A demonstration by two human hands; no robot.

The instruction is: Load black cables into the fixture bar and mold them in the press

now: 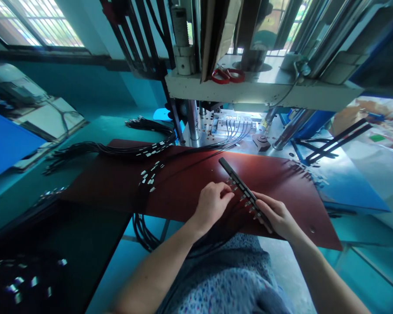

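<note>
A long black slotted bar [238, 182] lies slantwise on the dark red board [190, 183], with several metal cable plugs seated along its near side. My left hand [212, 205] is closed in a pinch on a black cable's plug [232, 187], right at the bar. My right hand [277, 216] grips the bar's near end, fingers curled over it. Black cables run from the bar under my left hand and off the board's near edge.
Loose black cables with metal plugs [150, 174] lie on the board's left, with a larger bundle [124, 148] behind them. A moulding machine [249, 87] stands at the back with red scissors [228, 75] on it. More black bars [337, 141] lie to the right.
</note>
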